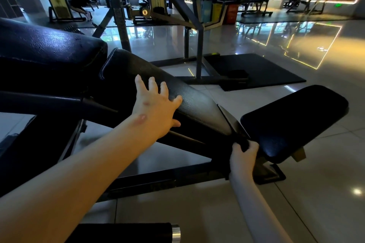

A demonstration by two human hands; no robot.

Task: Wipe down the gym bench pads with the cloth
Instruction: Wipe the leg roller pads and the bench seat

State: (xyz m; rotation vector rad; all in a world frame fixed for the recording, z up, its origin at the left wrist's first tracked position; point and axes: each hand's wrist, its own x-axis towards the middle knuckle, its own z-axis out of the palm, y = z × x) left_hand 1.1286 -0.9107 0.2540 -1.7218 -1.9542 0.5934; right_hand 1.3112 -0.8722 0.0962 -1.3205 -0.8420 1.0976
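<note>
The back pad [197,104] of the bench is tilted, with its low end toward the seat pad [296,120]. The left hand [156,104] rests flat on the upper half of the back pad, its fingers straight and spread wide, and the thumb lies along the near edge. At the low end of the back pad, in the gap before the seat pad, the right hand [244,156] has its fingers curled around the cloth [244,144] (it is dark, so its outline is hard to separate from the pads). The cloth touches the near corner of the seat pad. A black mat [256,71] lies on the floor behind the back pad.
</note>
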